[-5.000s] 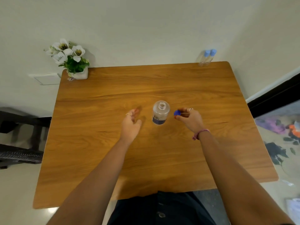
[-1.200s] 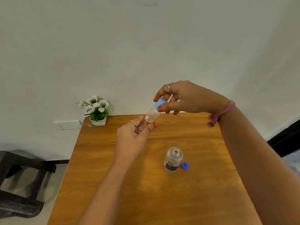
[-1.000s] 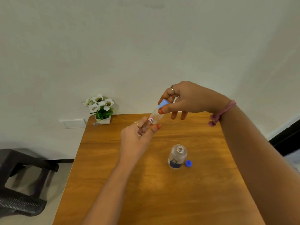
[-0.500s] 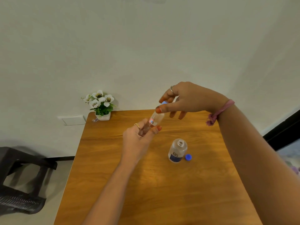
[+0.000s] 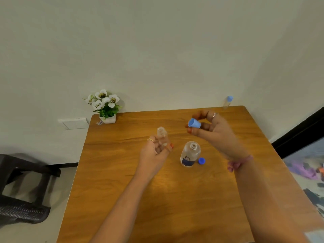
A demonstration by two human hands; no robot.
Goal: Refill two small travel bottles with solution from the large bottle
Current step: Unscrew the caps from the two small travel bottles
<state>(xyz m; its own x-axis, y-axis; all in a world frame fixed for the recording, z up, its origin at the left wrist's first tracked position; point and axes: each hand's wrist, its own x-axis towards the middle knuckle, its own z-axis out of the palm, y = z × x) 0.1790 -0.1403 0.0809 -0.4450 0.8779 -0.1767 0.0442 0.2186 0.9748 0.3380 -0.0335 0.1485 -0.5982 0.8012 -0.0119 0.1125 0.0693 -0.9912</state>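
My left hand (image 5: 155,154) grips a small clear travel bottle (image 5: 162,135), upright and uncapped, above the wooden table (image 5: 122,181). My right hand (image 5: 213,130) pinches that bottle's light blue cap (image 5: 194,123) between thumb and fingers, off to the right of the bottle. The large clear bottle (image 5: 190,156) with a dark blue label stands open on the table between my hands. Its dark blue cap (image 5: 201,161) lies just right of it. A second travel bottle (image 5: 227,102) with a light blue cap stands at the far right corner.
A white pot of white flowers (image 5: 105,108) sits at the table's far left corner against the wall. A dark chair (image 5: 22,186) stands on the floor to the left. Cloth and clutter (image 5: 308,172) lie on the floor at right.
My right hand has pulled the light blue cap off the small bottle and moved right with it. The left hand has lowered the bottle. The view has tilted down.
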